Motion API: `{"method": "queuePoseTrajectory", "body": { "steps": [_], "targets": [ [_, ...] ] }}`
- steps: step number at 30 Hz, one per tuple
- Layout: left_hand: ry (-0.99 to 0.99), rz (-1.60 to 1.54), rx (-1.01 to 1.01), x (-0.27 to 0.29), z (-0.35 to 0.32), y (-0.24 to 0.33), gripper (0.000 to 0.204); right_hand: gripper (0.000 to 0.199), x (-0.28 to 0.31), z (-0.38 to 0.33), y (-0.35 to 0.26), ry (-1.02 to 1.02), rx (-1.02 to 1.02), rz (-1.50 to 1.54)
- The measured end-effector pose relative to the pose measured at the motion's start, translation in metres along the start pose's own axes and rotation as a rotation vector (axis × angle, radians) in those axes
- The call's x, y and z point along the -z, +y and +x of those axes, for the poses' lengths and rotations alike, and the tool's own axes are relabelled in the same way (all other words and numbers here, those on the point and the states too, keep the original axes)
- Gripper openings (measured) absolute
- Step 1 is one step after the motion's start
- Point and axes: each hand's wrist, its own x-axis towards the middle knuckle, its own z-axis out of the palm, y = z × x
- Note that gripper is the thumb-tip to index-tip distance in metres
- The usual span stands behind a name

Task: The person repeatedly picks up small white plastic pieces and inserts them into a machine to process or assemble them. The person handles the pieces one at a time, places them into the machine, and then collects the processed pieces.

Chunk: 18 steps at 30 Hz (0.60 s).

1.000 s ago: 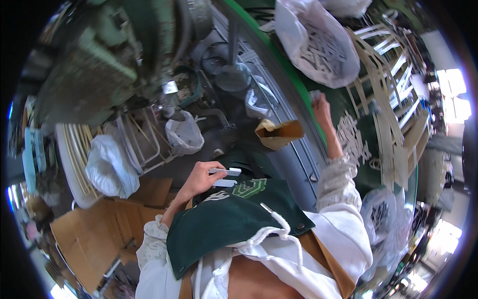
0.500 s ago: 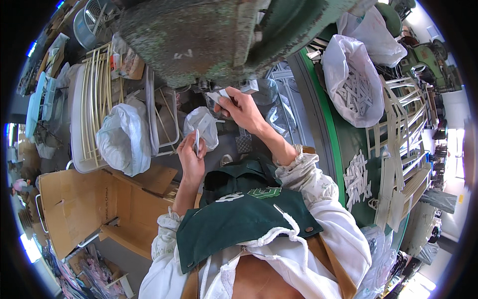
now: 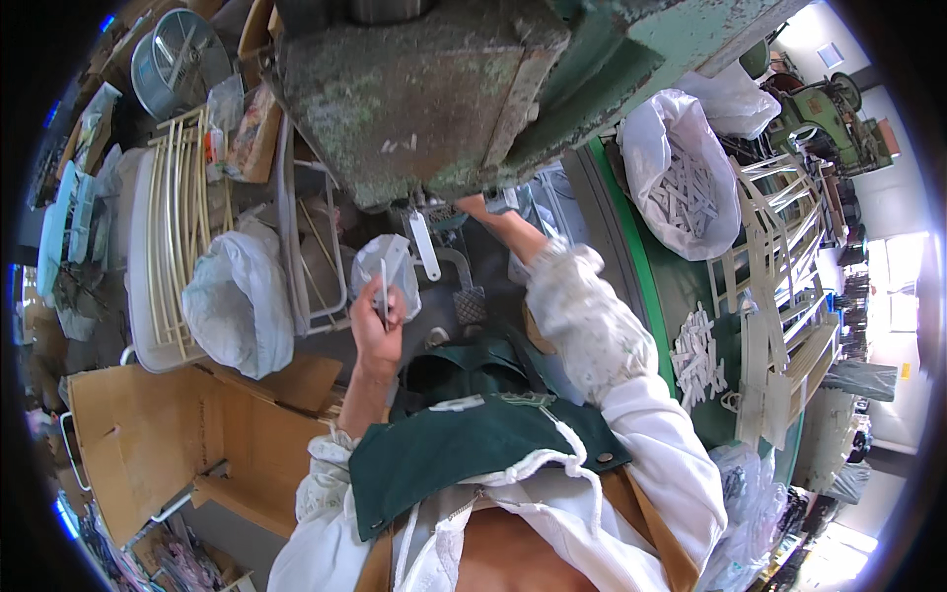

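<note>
My left hand (image 3: pixel 378 324) is closed around a thin, flat white strip (image 3: pixel 386 278), held upright in front of a white plastic bag (image 3: pixel 399 264). My right hand (image 3: pixel 477 207) reaches forward beneath the worn green machine (image 3: pixel 414 109), which hides its fingers. Just left of that hand, another white strip (image 3: pixel 424 245) with a small hole near its lower end juts out from under the machine. Whether my right hand touches this strip cannot be seen.
Right of me, a green-edged table (image 3: pixel 651 296) bears an open white sack (image 3: pixel 681 187) of white strips, a loose strip pile (image 3: pixel 697 355) and long slats (image 3: pixel 789 326). At left are a cardboard box (image 3: pixel 148 434) and a white sack (image 3: pixel 240 306). A pedal (image 3: pixel 472 304) sits below.
My right hand has moved forward under the machine, out of its pinch on a white strip. A strip now sticks out there. My left hand still holds its strip. The view has shifted slightly.
</note>
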Motion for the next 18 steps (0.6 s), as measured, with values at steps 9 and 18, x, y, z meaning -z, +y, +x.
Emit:
{"method": "queuePoseTrajectory", "body": {
  "steps": [9,18],
  "targets": [
    [-0.059,0.163,0.049,-0.026,-0.018,0.006,0.025,0.028,-0.050,0.002,0.041,-0.059,0.110,-0.091],
    [-0.014,0.444,-0.118,-0.043,-0.015,0.008,0.025,0.030,-0.023,-0.005,0.045,-0.096,0.095,-0.024]
  ]
}}
